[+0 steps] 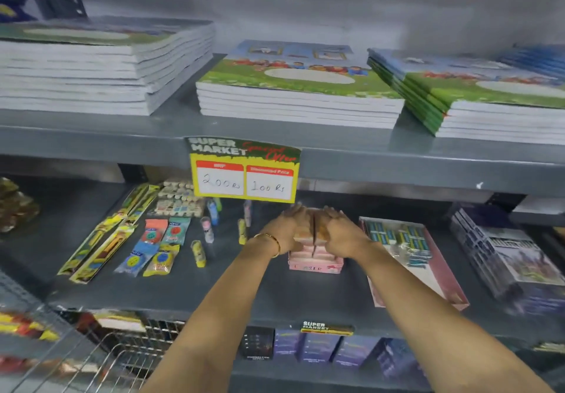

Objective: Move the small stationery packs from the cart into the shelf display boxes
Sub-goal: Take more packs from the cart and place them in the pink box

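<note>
Pink cardboard shows under both of your hands: the small display box [316, 262] sits on the grey shelf [275, 294] and you have reached in from either side of it. Your left hand [286, 230] and right hand [339, 230] are pressed close together over the box top, fingers curled down on what looks like a block of small stationery packs [313, 230], pinkish-brown and blurred. A dark seam runs between your two hands, so I judge you are holding two stacks side by side, squeezing them together so that they drop into the box as one. Whether the packs are already seated or just above the rim, I cannot tell.

Just beyond your right hand lies a wide flat pink tray [440, 270] with small teal and blue packs in its far end; its near end is bare. To the outside of your left hand stand a few loose glue-stick-like tubes [198, 253], and further out lie sharpener packs [153, 249] and long yellow pencil packs [101, 239]. Above your hands a yellow price tag [244, 175] hangs from the upper shelf edge, which is likely why you come in low. The wire cart [91, 362] is down near your left elbow, its contents too blurred to read.

The two-handed pinch makes sense: thin packs would likely fan out if held by one hand.
</note>
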Tool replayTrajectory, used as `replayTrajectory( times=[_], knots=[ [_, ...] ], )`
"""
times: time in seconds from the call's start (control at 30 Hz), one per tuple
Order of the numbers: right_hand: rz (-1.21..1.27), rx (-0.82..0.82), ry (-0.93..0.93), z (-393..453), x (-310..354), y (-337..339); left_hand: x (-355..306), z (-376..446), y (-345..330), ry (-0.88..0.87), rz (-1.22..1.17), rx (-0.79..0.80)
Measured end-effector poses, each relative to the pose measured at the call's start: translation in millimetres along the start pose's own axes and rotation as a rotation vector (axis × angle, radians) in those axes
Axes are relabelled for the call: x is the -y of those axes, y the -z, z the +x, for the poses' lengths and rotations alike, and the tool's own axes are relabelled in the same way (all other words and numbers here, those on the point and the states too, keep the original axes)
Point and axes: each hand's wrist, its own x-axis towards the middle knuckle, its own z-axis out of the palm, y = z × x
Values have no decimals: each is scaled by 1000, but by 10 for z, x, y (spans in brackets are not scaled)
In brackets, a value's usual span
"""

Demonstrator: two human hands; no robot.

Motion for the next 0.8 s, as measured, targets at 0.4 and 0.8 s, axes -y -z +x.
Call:
replayTrajectory(
  times=[0.4, 0.8],
  knots=[
    [-52, 34, 616, -299, 2303, -943, 1510, -2583, -427, 657, -26, -466],
    [-414, 571, 1080, -721, 4023, -3715, 2911, -4817, -2619, 1177, -272, -153]
  ],
)
